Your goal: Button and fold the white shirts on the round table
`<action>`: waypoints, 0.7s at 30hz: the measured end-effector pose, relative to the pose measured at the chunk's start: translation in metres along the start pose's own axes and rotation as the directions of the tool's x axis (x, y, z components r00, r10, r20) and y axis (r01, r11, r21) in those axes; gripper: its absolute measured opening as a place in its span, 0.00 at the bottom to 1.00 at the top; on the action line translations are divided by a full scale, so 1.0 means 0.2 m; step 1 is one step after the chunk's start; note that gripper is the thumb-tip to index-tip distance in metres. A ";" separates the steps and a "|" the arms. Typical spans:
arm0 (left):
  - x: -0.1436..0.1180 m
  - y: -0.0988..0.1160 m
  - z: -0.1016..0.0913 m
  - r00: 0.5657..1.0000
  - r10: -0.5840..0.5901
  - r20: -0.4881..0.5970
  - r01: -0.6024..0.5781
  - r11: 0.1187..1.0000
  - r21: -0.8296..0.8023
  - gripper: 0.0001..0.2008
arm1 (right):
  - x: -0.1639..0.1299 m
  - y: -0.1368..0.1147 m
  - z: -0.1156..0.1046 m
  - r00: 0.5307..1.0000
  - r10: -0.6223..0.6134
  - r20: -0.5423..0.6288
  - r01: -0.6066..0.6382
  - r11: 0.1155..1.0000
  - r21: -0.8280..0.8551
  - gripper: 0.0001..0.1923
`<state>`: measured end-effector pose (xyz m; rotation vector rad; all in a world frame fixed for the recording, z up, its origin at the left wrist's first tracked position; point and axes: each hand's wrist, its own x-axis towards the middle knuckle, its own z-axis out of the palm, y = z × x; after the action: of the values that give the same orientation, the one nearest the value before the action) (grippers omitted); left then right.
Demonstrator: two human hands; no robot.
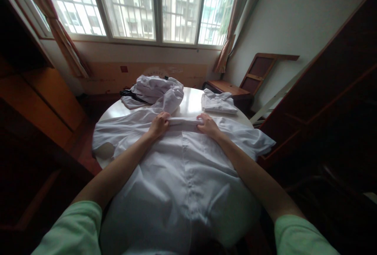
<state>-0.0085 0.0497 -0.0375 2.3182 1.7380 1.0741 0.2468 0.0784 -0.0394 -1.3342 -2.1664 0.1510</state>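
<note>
A white shirt (165, 168) lies spread over the round table, its button strip running down the middle and its lower part hanging over the near edge. Its sleeves reach out to both sides. At the collar's left end, my left hand (160, 124) is closed on the fabric. My right hand (207, 124) pinches the collar's other end, thumb and fingers bent round it. Between the two hands the collar is stretched in a straight band.
On the far left of the white table (193, 100) is a heap of crumpled white clothes (156, 90) with something black under it. A folded white shirt (218, 102) lies at the far right. Beyond stand a low wooden cabinet (225, 86) and a barred window (132, 8).
</note>
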 end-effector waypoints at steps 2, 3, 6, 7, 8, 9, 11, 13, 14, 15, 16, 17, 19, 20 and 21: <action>0.01 0.00 -0.01 0.999 -0.036 -0.007 0.036 0.999 -0.010 0.10 | 0.01 0.01 0.00 0.999 0.020 -0.035 -0.019 1.000 0.017 0.19; 0.02 0.00 -0.01 0.998 -0.056 -0.011 0.055 0.998 -0.019 0.09 | 0.01 0.01 -0.01 0.998 0.032 -0.047 -0.031 0.999 0.026 0.18; 0.03 0.00 -0.02 0.992 -0.122 -0.043 0.119 0.991 -0.064 0.08 | 0.02 0.02 -0.02 0.997 0.041 -0.061 -0.038 0.998 0.053 0.17; 0.04 0.01 -0.03 0.989 -0.137 -0.061 0.132 0.988 -0.083 0.08 | 0.02 0.02 -0.03 0.998 0.030 -0.063 -0.027 0.998 0.057 0.17; 0.04 0.02 -0.03 0.986 -0.148 -0.081 0.139 0.985 -0.100 0.08 | 0.02 0.02 -0.03 0.998 0.012 -0.063 -0.009 0.998 0.058 0.17; 0.04 0.02 -0.03 0.983 -0.153 -0.100 0.142 0.983 -0.113 0.08 | 0.02 0.02 -0.03 0.998 -0.009 -0.064 0.012 0.998 0.057 0.16; 0.04 0.03 -0.04 0.979 -0.158 -0.129 0.141 0.981 -0.132 0.09 | 0.01 0.01 -0.03 0.997 -0.050 -0.061 0.053 0.997 0.052 0.18; 0.03 0.04 -0.05 0.976 -0.164 -0.145 0.143 0.979 -0.143 0.10 | 0.01 0.01 -0.03 0.996 -0.066 -0.063 0.069 0.997 0.046 0.21; 0.03 0.04 -0.05 0.975 -0.165 -0.150 0.142 0.979 -0.149 0.10 | 0.01 0.01 -0.04 0.996 -0.061 -0.069 0.064 0.997 0.042 0.22; 0.03 0.03 -0.05 0.975 -0.160 -0.152 0.135 0.978 -0.159 0.10 | 0.01 0.00 -0.04 0.996 -0.051 -0.074 0.054 0.998 0.037 0.20; 0.03 0.03 -0.05 0.978 -0.146 -0.149 0.119 0.978 -0.173 0.11 | 0.01 -0.01 -0.04 0.996 -0.040 -0.078 0.043 0.999 0.032 0.18; 0.03 0.02 -0.06 0.984 -0.117 -0.138 0.089 0.978 -0.189 0.11 | 0.01 -0.01 -0.05 0.996 -0.029 -0.081 0.031 0.999 0.025 0.15; 0.03 0.01 -0.06 0.996 -0.005 -0.088 -0.013 0.979 -0.203 0.12 | 0.01 -0.03 -0.07 0.996 -0.009 -0.083 0.009 1.000 0.006 0.10; 0.03 0.00 -0.06 0.996 0.065 -0.057 -0.075 0.979 -0.191 0.14 | 0.01 -0.03 -0.07 0.996 0.002 -0.087 -0.003 1.000 -0.006 0.09; 0.03 -0.01 -0.05 0.991 0.132 -0.025 -0.135 0.977 -0.165 0.17 | 0.01 -0.04 -0.08 0.995 0.015 -0.095 -0.017 1.000 -0.017 0.08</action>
<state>-0.0152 0.0509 -0.0273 2.3561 1.4521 1.2080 0.2487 0.0734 -0.0220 -1.3419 -2.0830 0.0729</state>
